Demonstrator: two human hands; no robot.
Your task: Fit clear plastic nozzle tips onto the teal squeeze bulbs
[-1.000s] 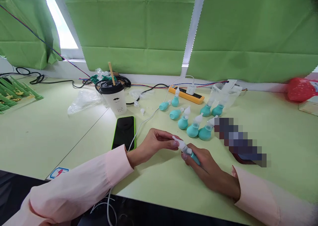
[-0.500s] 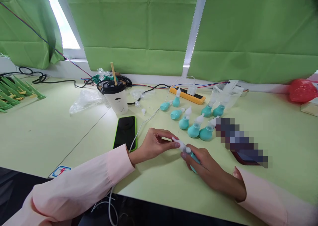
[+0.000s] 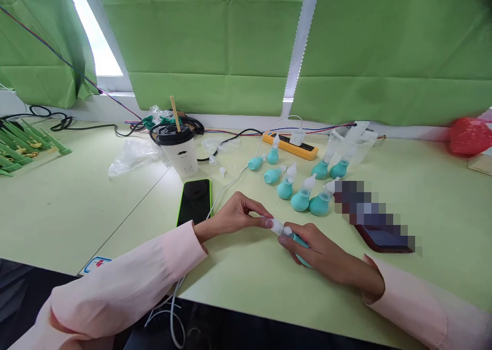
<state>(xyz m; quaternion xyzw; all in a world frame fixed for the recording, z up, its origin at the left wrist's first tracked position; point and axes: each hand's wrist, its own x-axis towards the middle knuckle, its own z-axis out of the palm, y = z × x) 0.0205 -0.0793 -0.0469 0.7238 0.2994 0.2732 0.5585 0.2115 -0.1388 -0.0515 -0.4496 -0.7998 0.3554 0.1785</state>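
Observation:
Between my hands is a teal bulb nasal aspirator (image 3: pixel 302 241) with a clear neck, held at a tilt above the table. Thumb and fingers of my right hand (image 3: pixel 321 250) wrap round its bulb. My left hand (image 3: pixel 244 214) pinches the whitish nozzle tip (image 3: pixel 275 227) at the other end, my fingertips covering part of it. Just beyond my hands, several more teal bulb aspirators stand with pale nozzles, such as the one in front (image 3: pixel 300 200). Two others lie on their sides, one of them a teal bulb (image 3: pixel 272 176). A small white piece (image 3: pixel 222 171) lies farther left.
Left of centre are a lidded paper cup (image 3: pixel 180 158) with a straw and a black phone (image 3: pixel 194 201) in a green case. A white cable runs past it. Behind lie an orange power strip (image 3: pixel 290 147) and plastic bags (image 3: pixel 351 142). Another phone (image 3: pixel 384 234) rests at right, partly pixelated.
My left fingers have shifted along the nozzle towards its tip end, now covering the tip. My right hand keeps hold of the bulb. The view has moved slightly.

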